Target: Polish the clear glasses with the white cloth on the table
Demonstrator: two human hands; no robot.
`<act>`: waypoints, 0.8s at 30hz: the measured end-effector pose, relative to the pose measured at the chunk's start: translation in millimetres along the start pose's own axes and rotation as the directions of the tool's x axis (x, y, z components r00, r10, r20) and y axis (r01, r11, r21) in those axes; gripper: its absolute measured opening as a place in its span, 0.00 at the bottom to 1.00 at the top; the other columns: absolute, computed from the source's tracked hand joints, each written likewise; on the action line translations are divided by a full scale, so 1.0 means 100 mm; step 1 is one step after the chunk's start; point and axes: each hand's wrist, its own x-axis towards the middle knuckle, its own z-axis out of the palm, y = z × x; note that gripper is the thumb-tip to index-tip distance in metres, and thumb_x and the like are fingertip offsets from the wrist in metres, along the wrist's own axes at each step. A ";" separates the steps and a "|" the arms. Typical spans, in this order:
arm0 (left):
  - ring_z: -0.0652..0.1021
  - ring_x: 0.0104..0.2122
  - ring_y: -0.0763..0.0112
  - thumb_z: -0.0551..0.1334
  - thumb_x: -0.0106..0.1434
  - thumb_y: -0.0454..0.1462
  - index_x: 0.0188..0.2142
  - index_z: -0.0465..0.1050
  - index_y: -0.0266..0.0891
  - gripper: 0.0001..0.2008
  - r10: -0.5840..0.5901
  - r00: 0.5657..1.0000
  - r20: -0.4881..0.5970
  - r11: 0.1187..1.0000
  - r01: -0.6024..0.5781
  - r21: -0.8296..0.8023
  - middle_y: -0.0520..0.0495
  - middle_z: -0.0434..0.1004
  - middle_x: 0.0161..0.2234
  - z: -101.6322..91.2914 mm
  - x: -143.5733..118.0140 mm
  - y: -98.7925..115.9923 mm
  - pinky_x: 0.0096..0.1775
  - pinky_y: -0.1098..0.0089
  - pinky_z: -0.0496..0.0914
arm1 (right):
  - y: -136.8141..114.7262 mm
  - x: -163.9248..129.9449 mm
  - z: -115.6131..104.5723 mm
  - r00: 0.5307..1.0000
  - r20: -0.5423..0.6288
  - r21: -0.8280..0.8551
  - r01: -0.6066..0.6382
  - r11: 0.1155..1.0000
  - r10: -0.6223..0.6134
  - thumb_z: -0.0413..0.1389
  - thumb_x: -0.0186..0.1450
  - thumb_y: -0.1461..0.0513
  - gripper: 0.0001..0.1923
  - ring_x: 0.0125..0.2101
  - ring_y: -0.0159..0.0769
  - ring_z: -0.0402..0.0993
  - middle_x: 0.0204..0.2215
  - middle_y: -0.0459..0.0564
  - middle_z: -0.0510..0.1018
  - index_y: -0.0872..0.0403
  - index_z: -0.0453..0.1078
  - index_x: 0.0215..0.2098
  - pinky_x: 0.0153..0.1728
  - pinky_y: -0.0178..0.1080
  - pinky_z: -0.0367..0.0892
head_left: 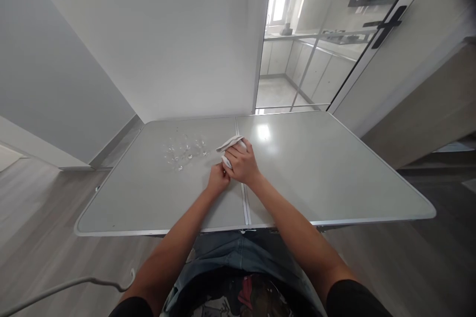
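Near the middle seam of the table, my two hands are together. My right hand (242,162) is closed around a white cloth (231,143), whose folds stick out above and below the fingers. Just below and to its left, my left hand (218,178) is curled into a closed grip; what it holds is hidden by the fingers and the cloth. Several clear, transparent glasses (185,151) stand in a group to the left of my hands, their outlines faint against the tabletop.
The light grey folding table (327,173) has a metal rim and a centre seam. A white wall (178,49) rises behind it. At the back right is a glass door (312,59) with a black handle (388,26). A pale cable (89,281) hangs at lower left.
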 end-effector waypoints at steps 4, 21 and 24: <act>0.67 0.21 0.67 0.64 0.57 0.34 0.25 0.71 0.42 0.06 0.132 0.979 0.154 0.963 -0.164 0.215 0.49 0.68 0.19 0.01 0.00 0.02 0.32 0.66 0.61 | 0.10 0.03 -0.10 0.924 -0.063 -0.049 -0.379 0.924 0.376 0.48 0.70 0.54 0.17 0.43 0.49 0.72 0.34 0.58 0.79 0.53 0.74 0.32 0.52 0.50 0.61; 0.69 0.22 0.72 0.55 0.70 0.41 0.30 0.73 0.39 0.15 0.106 0.962 0.252 0.961 -0.164 0.224 0.51 0.70 0.22 -0.05 -0.02 0.03 0.29 0.70 0.61 | 0.45 -0.02 -0.18 0.616 0.425 0.886 -0.434 -0.164 0.663 0.65 0.55 0.53 0.14 0.23 0.28 0.63 0.21 0.40 0.71 0.54 0.69 0.28 0.24 0.32 0.59; 0.69 0.22 0.73 0.55 0.70 0.43 0.29 0.73 0.39 0.16 0.101 0.960 0.261 0.980 -0.142 0.143 0.52 0.69 0.20 -0.06 -0.03 0.09 0.29 0.71 0.61 | 0.52 0.01 -0.13 0.615 0.473 0.872 -0.430 -0.234 0.631 0.64 0.55 0.56 0.13 0.21 0.29 0.63 0.18 0.40 0.69 0.53 0.65 0.25 0.23 0.32 0.60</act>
